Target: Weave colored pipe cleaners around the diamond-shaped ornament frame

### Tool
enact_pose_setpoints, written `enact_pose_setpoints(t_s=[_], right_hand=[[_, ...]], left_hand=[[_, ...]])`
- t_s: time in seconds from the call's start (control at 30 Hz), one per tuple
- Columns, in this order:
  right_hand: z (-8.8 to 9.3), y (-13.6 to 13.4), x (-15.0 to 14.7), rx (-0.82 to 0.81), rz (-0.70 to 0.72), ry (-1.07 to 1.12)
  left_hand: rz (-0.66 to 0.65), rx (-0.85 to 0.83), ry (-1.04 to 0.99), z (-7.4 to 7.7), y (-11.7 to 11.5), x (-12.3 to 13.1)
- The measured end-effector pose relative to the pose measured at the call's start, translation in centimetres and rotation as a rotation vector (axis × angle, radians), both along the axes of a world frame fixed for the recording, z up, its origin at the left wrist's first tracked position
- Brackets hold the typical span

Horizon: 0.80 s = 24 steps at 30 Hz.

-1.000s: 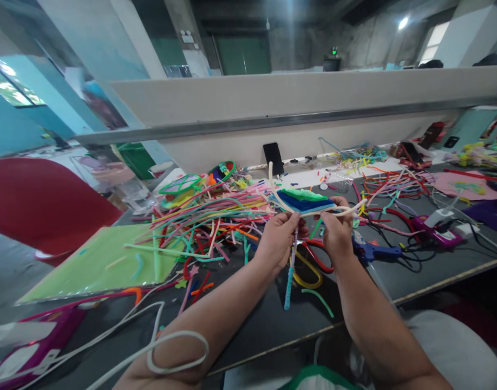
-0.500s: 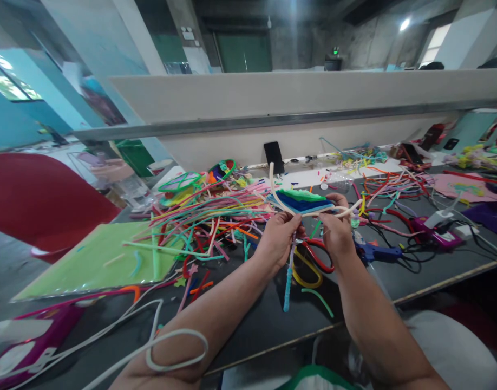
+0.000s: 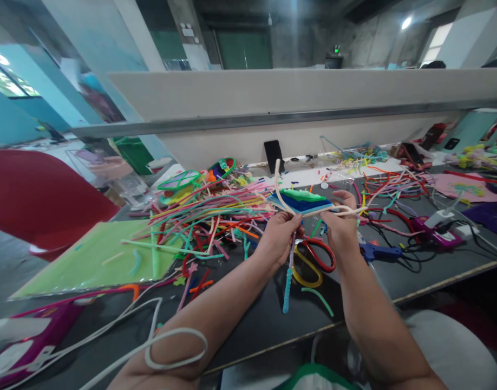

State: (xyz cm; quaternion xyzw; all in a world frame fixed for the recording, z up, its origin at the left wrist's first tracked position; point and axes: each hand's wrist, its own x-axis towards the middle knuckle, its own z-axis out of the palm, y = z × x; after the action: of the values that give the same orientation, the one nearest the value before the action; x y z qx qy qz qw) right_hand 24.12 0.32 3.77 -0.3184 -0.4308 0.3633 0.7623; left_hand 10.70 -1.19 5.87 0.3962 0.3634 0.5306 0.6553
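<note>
Right hand straighter-fingered; cream strip farther right at its upright end

Head cam looks fwd/down from close above desk, L hand & R hand nr. ctr.

Fuzzy blue-and-green piece aloft — cream strip along its near edge

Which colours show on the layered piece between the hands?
The layered piece shows green, dark blue and light blue, best seen in the head view.
</note>
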Motion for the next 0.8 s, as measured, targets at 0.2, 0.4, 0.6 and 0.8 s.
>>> enact_pose_setpoints(t_s=[0.2, 0.4, 0.6, 0.8], right_hand=[[0.1, -0.1, 0.1, 0.018, -0.012, -0.012], [0.2, -0.2, 0.2, 0.058, 0.163, 0.022], [-0.1, 0.6, 0.6, 0.011, 0.118, -0.023], [0.1, 0.6, 0.5, -0.022, 0.067, -0.022]], left_hand=[[0.004, 0.035, 0.067, -0.2, 0.3, 0.0], [-0.01, 0.029, 0.109, -0.3, 0.3, -0.1], [-0.013, 0.015, 0.086, -0.2, 0.2, 0.0], [-0.055, 0.038, 0.067, -0.5, 0.4, 0.0]])
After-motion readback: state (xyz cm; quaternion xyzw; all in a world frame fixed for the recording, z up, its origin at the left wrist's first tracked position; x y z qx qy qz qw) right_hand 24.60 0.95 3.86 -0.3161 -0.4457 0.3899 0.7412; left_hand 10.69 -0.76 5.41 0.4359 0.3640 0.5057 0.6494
